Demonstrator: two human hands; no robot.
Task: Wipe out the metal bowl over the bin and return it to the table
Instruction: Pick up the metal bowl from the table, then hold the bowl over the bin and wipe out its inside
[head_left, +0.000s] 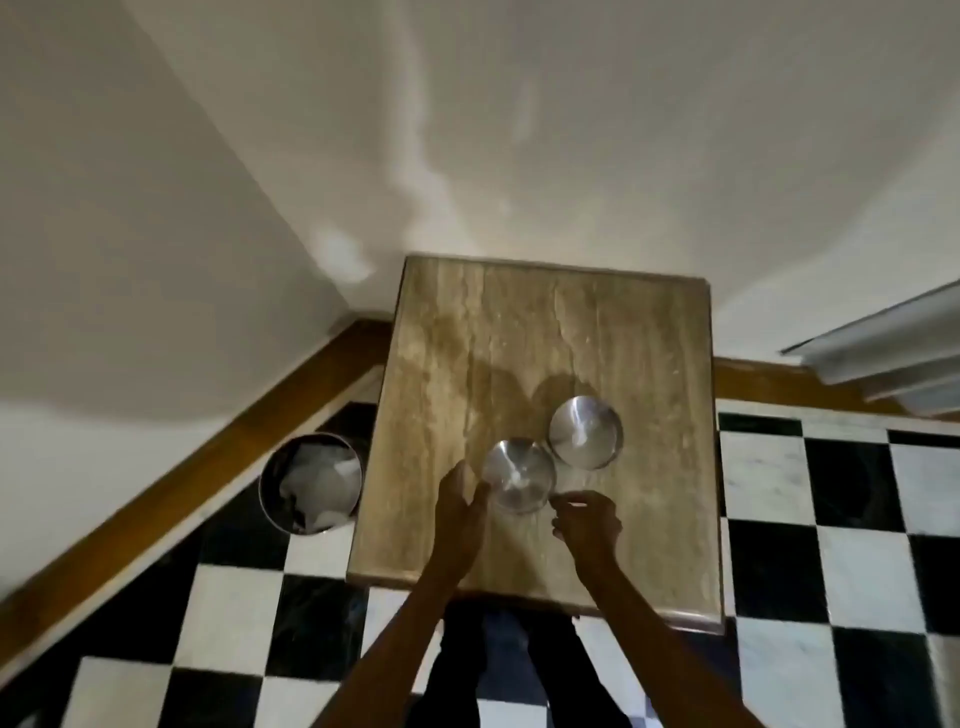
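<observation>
The bin (310, 482) stands on the floor left of the table (540, 332), with crumpled white stuff inside. The left hand (460, 496) touches the near bowl (518, 475) at its left rim, fingers curled but not clearly gripping. That bowl sits on the table, just beside a second bowl (586, 432). The right hand (587, 522) hovers loosely pinched at its right edge; whether it holds anything, none can tell. The bowl looks light, stiff and slick, so opposite rims seem the best hold.

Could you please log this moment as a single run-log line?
near bowl: on table | left hand: at rim | right hand: beside | bin: on floor
</observation>
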